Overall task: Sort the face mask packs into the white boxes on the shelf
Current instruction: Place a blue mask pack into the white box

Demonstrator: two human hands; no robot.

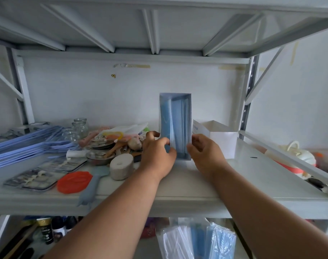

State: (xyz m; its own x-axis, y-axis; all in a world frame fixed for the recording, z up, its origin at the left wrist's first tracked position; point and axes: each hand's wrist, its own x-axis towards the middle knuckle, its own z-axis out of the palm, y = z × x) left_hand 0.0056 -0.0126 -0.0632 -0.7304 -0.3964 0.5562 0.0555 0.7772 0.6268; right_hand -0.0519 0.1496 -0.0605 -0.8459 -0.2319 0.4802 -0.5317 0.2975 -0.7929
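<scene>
A tall white box (pixel 189 101) stands upright on the shelf (pixel 196 187) with its open face toward me, and blue face mask packs (pixel 179 126) fill it. My left hand (pixel 157 152) pinches the lower left edge of the packs, thumb on the front. My right hand (pixel 206 152) sits at the box's lower right edge, fingers curled against its side. A second white box (pixel 223 141) stands open just right of the first, behind my right hand. More face mask packs in clear plastic (pixel 196 240) hang below the shelf edge.
Left of the box lies clutter: a grey tape roll (pixel 122 165), an orange lid (pixel 74 182), glass jars (pixel 81 126), metal tins, brushes, and a stack of blue folders (pixel 24 144). A white and orange object (pixel 294 159) sits past the right shelf rail.
</scene>
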